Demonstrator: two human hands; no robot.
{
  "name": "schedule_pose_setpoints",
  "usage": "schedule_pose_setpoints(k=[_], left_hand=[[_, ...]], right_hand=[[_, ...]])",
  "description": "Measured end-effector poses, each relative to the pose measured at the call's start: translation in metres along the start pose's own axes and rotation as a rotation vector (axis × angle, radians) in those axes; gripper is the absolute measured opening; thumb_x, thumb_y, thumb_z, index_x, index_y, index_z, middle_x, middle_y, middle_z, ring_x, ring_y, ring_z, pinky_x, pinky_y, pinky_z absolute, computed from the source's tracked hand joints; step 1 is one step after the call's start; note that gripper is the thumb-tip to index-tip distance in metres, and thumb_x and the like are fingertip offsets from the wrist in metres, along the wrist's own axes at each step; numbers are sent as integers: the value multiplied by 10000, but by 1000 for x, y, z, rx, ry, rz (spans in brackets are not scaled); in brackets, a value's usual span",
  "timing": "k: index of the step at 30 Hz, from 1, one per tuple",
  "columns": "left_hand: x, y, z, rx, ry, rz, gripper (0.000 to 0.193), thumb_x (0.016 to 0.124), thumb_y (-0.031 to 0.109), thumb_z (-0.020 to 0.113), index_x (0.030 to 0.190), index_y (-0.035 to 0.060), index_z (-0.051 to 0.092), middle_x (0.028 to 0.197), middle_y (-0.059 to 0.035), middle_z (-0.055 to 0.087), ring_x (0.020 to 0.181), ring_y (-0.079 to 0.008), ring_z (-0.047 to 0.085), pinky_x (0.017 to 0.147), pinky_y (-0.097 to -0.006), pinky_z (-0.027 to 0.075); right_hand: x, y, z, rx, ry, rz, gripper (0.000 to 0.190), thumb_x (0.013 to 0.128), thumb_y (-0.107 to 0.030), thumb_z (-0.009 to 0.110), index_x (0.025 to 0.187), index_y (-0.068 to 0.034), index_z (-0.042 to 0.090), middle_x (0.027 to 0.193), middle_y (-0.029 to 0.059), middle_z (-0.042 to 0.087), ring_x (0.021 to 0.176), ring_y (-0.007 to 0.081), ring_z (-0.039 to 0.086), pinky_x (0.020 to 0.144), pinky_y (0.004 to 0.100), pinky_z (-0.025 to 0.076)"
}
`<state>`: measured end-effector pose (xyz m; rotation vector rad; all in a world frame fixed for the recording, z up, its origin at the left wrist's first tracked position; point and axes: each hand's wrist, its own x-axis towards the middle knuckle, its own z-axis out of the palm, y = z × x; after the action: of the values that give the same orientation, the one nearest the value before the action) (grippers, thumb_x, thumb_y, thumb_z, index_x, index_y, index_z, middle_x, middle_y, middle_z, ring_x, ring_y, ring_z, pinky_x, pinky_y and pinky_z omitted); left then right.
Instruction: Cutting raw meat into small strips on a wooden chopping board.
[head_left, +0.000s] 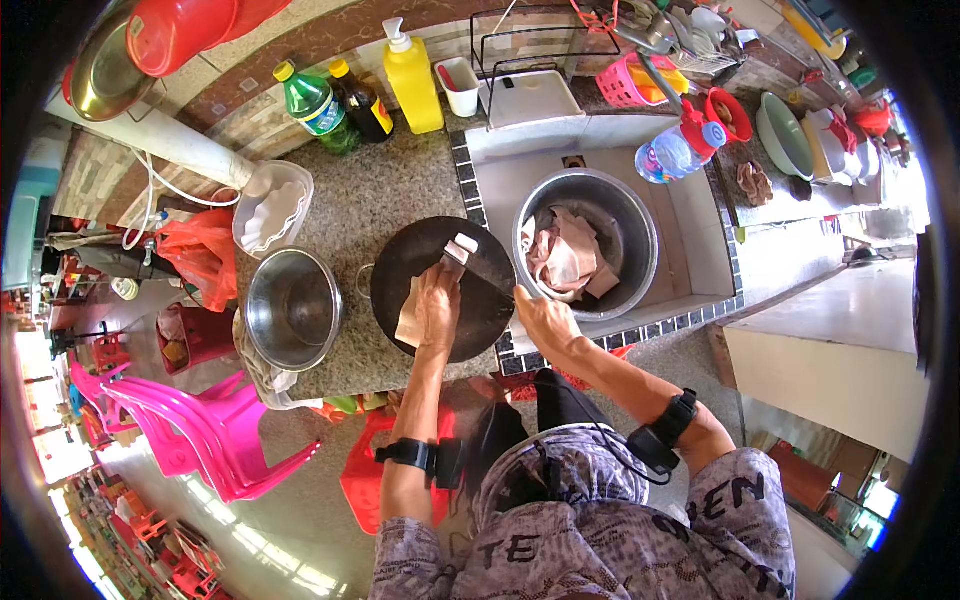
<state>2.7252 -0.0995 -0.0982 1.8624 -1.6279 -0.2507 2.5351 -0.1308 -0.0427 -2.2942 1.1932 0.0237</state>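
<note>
A round dark chopping board (390, 300) with a wire loop handle lies on the stone counter. My left hand (439, 304) presses a pale strip, apparently pork skin or fatty meat (409, 319), onto it. Small pale cut pieces (461, 246) sit just beyond my fingertips. In my right hand (546, 322) is the handle of a kitchen knife, its blade (491, 274) angled over the board toward those pieces. Right of the board, a metal basin (637, 262) in the tiled sink holds several similar pale pieces (566, 251).
A steel bowl (292, 307) and a clear plastic container (274, 206) stand left of the board. Bottles line the wall, including a yellow pump bottle (414, 82). A water bottle (667, 157) rests by the sink's far right corner. Stacked pink chairs (195, 420) are at floor level.
</note>
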Motion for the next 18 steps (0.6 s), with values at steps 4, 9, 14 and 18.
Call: schedule_pose_setpoints(k=[4, 9, 14, 18], left_hand=[[-4, -6, -1, 50, 25, -9, 187, 735, 22, 603, 920, 47, 595, 979, -129, 553, 931, -323, 506, 783, -417, 429], [-2, -10, 4, 47, 62, 20, 143, 763, 50, 590, 906, 34, 598, 912, -113, 570, 868, -320, 517, 750, -410, 428], [-5, -8, 6, -37, 97, 15, 136, 776, 59, 592, 908, 42, 615, 898, -109, 591, 842, -303, 538, 749, -380, 421], [-7, -12, 10, -54, 136, -27, 155, 760, 64, 607, 914, 46, 613, 920, -107, 595, 863, -293, 544, 770, -379, 430]], right_hand=[[-14, 0, -3, 57, 111, -42, 163, 836, -70, 467, 955, -5, 376, 587, 184, 557, 590, 367, 590, 519, 452, 470], [-2, -10, 3, 43, 69, -37, 118, 846, -71, 448, 927, -22, 377, 595, 191, 566, 585, 378, 594, 496, 459, 464], [15, -18, 6, 46, 62, -24, 125, 823, -49, 462, 880, -21, 354, 561, 197, 553, 558, 387, 587, 483, 463, 463], [58, -40, 14, 18, 5, -70, 269, 794, -38, 499, 1015, 42, 368, 689, 209, 591, 677, 367, 618, 564, 429, 498]])
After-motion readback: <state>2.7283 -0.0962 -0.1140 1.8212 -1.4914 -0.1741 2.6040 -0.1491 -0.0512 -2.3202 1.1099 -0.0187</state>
